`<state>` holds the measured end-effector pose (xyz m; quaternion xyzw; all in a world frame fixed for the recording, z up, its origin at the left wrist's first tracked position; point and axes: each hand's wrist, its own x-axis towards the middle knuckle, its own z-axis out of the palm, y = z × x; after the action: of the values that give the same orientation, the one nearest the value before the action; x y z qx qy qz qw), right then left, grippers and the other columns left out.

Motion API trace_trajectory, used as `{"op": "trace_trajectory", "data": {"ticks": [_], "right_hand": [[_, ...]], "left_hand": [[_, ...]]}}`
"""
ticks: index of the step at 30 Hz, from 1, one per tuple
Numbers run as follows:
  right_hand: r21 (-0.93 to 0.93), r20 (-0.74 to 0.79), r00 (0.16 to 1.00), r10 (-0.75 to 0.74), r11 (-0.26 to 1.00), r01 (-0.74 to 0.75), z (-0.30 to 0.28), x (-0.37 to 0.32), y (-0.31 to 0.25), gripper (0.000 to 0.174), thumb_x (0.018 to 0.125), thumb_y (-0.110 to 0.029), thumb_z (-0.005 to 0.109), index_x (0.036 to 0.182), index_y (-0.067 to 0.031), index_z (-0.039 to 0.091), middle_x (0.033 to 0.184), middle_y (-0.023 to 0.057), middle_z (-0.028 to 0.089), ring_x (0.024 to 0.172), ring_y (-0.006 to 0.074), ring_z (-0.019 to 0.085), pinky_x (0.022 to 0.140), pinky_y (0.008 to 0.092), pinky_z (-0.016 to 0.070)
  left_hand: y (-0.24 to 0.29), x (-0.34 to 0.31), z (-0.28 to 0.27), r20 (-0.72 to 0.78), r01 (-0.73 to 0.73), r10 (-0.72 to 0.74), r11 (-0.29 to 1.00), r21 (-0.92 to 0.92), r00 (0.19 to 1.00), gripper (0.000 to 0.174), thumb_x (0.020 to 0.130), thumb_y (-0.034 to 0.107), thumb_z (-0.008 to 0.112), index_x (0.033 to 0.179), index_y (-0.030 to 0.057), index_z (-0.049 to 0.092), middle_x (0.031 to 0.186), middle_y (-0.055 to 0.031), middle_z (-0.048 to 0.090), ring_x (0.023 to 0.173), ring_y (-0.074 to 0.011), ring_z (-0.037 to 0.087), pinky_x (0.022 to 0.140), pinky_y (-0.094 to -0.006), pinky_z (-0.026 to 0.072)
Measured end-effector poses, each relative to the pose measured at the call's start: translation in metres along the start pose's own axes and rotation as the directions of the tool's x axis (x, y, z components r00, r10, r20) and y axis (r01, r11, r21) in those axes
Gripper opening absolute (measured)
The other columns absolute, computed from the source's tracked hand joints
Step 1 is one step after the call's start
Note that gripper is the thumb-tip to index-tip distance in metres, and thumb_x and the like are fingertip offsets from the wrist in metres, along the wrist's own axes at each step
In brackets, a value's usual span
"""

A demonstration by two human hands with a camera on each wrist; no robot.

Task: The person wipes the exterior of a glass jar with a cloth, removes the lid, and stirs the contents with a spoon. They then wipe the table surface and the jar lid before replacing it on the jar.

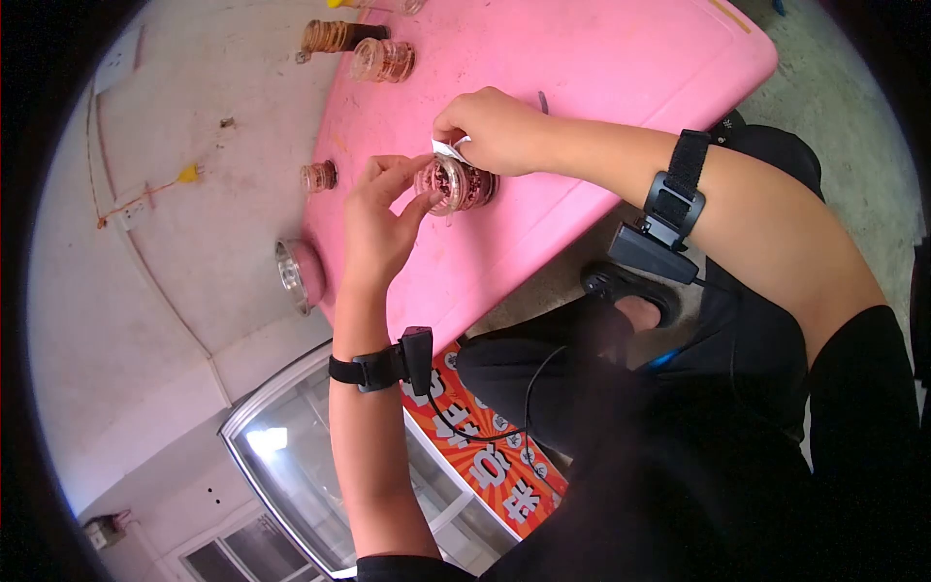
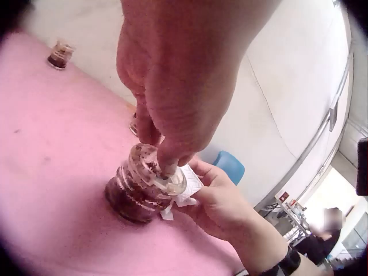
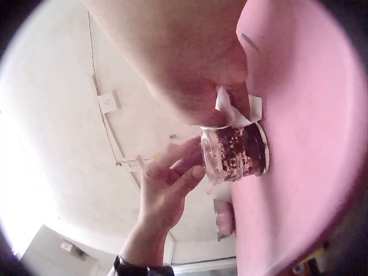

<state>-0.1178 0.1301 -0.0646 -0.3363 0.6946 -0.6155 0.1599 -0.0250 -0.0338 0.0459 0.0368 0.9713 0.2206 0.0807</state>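
Observation:
A glass jar (image 1: 454, 190) stands on the pink table, its inside smeared with dark red-brown flecks and its mouth uncovered. My left hand (image 1: 381, 225) grips the jar at its rim, thumb on one side and fingers on the other. In the left wrist view those fingertips reach the mouth of the jar (image 2: 138, 192). On the opposite side, my right hand (image 1: 499, 131) holds a crumpled white tissue (image 1: 448, 149) against the glass near the rim. The tissue (image 3: 240, 117) hangs out between the right fingers and the jar in the right wrist view.
Further along the pink table (image 1: 543, 58) stand a clear jar (image 1: 384, 60), a dark-filled jar (image 1: 341, 37) and a small jar (image 1: 319, 176). A metal bowl (image 1: 299, 276) sits at the table's edge by the wall. Below is a glass-topped cabinet (image 1: 320, 456).

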Motion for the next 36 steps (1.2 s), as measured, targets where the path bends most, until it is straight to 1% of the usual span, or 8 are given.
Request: {"op": "trace_trajectory", "data": {"ticks": [4,7,11,19,25,27,34,36], "right_hand": [[-0.019,-0.090,0.994,-0.054,0.998,0.052,0.007,-0.013,0.001,0.027,0.079,0.003,0.059,0.102,-0.0006,0.072,0.097,0.0231,0.071,0.094,0.0386,0.069,0.082,0.0436,0.0541],[-0.023,-0.050,0.998,-0.031,0.999,0.030,0.003,-0.029,-0.006,0.029,0.078,0.003,0.059,0.104,-0.0001,0.072,0.096,0.0232,0.071,0.093,0.0392,0.069,0.082,0.0436,0.0543],[0.027,-0.098,0.994,-0.046,0.998,0.049,0.009,-0.033,-0.003,0.030,0.078,0.002,0.059,0.105,-0.0011,0.072,0.095,0.0231,0.071,0.093,0.0388,0.069,0.082,0.0433,0.0543],[-0.095,-0.076,0.995,-0.068,0.994,0.061,0.020,0.013,0.001,0.026,0.080,-0.002,0.060,0.102,-0.0013,0.074,0.097,0.0206,0.073,0.094,0.0348,0.071,0.084,0.0412,0.0549],[-0.040,-0.090,0.995,-0.041,0.998,0.038,0.011,-0.018,0.005,0.024,0.080,-0.003,0.062,0.101,-0.0014,0.073,0.095,0.0200,0.073,0.094,0.0321,0.071,0.084,0.0390,0.0541],[-0.029,-0.091,0.996,-0.023,0.999,0.020,0.009,-0.031,0.003,0.023,0.080,-0.003,0.062,0.100,-0.0013,0.073,0.094,0.0196,0.073,0.093,0.0314,0.071,0.084,0.0386,0.0539],[-0.041,-0.193,0.980,-0.050,0.998,0.043,0.024,-0.014,0.007,0.021,0.083,-0.004,0.065,0.101,-0.0017,0.073,0.095,0.0180,0.074,0.092,0.0309,0.071,0.085,0.0392,0.0541],[-0.038,-0.178,0.983,-0.041,0.999,0.035,0.028,-0.008,0.010,0.021,0.083,-0.005,0.065,0.102,-0.0019,0.073,0.095,0.0178,0.074,0.092,0.0311,0.071,0.085,0.0392,0.0541]], "left_hand": [[-0.012,0.004,0.009,-0.034,0.041,-0.048,0.985,-0.166,0.998,0.063,0.077,0.002,0.082,0.135,0.0065,0.060,0.120,-0.0111,0.064,0.116,-0.0240,0.062,0.096,-0.0410,0.0534],[-0.009,0.008,-0.001,0.098,0.180,-0.174,0.982,-0.056,0.980,0.073,0.083,0.009,0.081,0.147,0.0059,0.046,0.129,-0.0132,0.060,0.119,-0.0238,0.059,0.100,-0.0398,0.0509],[-0.014,0.014,-0.005,0.140,0.260,-0.241,0.955,-0.144,0.960,0.082,0.075,0.019,0.089,0.144,0.0020,0.049,0.127,-0.0193,0.063,0.117,-0.0296,0.063,0.094,-0.0436,0.0536],[-0.023,0.014,-0.008,0.255,0.382,-0.343,0.916,-0.120,0.904,0.080,0.080,0.022,0.086,0.145,0.0008,0.046,0.125,-0.0235,0.064,0.113,-0.0298,0.065,0.091,-0.0414,0.0554],[-0.023,0.009,0.000,0.242,0.336,-0.266,0.885,-0.322,0.933,0.077,0.085,0.016,0.081,0.148,-0.0028,0.041,0.123,-0.0239,0.066,0.108,-0.0281,0.067,0.089,-0.0388,0.0540],[-0.021,0.007,0.001,0.309,0.438,-0.331,0.802,-0.405,0.892,0.072,0.091,0.014,0.075,0.151,0.0019,0.037,0.124,-0.0161,0.064,0.110,-0.0239,0.062,0.091,-0.0373,0.0526],[-0.017,0.002,0.004,0.339,0.518,-0.404,0.764,-0.386,0.849,0.074,0.091,0.023,0.075,0.152,0.0036,0.036,0.124,-0.0166,0.064,0.108,-0.0244,0.063,0.093,-0.0398,0.0519],[-0.014,0.001,0.007,0.328,0.532,-0.423,0.726,-0.436,0.845,0.084,0.087,0.026,0.078,0.152,-0.0029,0.033,0.119,-0.0218,0.065,0.100,-0.0253,0.066,0.085,-0.0363,0.0522]]}}
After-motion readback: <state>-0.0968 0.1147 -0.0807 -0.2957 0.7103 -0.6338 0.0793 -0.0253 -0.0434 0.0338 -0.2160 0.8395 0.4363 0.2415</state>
